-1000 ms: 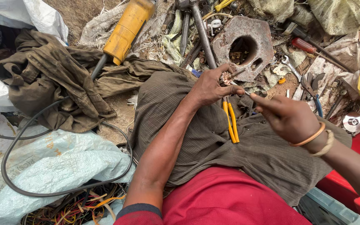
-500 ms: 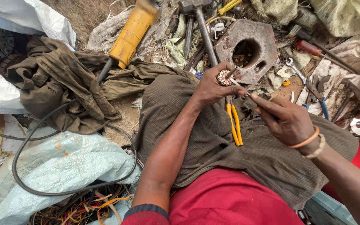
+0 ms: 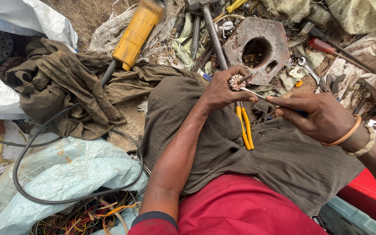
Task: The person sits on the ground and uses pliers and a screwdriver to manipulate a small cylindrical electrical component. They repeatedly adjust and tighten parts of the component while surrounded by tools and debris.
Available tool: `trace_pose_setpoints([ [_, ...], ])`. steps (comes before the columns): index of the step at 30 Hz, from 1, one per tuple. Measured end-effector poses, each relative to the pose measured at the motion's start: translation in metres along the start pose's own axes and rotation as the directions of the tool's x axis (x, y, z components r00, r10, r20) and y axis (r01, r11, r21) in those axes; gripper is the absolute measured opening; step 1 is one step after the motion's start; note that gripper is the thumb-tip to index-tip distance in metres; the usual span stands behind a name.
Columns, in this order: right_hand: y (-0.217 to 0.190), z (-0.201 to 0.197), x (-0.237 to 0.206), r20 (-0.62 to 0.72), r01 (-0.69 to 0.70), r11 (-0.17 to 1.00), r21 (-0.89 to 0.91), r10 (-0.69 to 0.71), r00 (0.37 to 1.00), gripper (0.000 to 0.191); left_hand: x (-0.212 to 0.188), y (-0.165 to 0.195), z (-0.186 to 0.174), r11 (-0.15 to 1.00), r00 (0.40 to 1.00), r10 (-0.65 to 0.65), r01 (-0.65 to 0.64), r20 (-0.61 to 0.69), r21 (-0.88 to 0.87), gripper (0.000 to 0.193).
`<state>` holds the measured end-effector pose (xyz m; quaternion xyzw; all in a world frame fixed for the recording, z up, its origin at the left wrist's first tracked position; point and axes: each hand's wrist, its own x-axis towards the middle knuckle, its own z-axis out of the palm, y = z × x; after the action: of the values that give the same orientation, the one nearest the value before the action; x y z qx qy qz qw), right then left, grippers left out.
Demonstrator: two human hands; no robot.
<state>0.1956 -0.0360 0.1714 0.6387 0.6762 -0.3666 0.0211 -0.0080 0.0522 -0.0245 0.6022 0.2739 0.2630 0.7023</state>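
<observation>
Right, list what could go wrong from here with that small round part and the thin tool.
1. The thin tool in the right hand points at the left hand; a slip might jab the fingers around the small round part.
2. The part is held in the air over the lap, so it could drop into the scrap beyond the knee.

Soft, even daylight, seemingly overcast; shadows are faint and diffuse, with no glare. Focus is sharp centrally, while wide-angle distortion bends and stretches the frame edges.

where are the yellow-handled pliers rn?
Head view, centre: the yellow-handled pliers lie on the person's lap, just below the left hand and left of the right hand.
</observation>
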Motion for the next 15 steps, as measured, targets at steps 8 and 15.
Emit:
trace_pose_setpoints([
  [8, 0.007, -0.018, 0.019, 0.147, 0.051, 0.989, 0.136, -0.071, 0.987, 0.038, -0.003, -0.007, 0.004, 0.984, 0.997, -0.035, 0.023, 0.065, 0.177, 0.065],
  [15, 0.001, 0.005, 0.003, 0.048, 0.039, 0.966, -0.254, -0.028, 0.998, 0.051, -0.007, 0.007, -0.003, 0.984, 0.992, -0.114, 0.107, 0.047, 0.144, 0.068],
])
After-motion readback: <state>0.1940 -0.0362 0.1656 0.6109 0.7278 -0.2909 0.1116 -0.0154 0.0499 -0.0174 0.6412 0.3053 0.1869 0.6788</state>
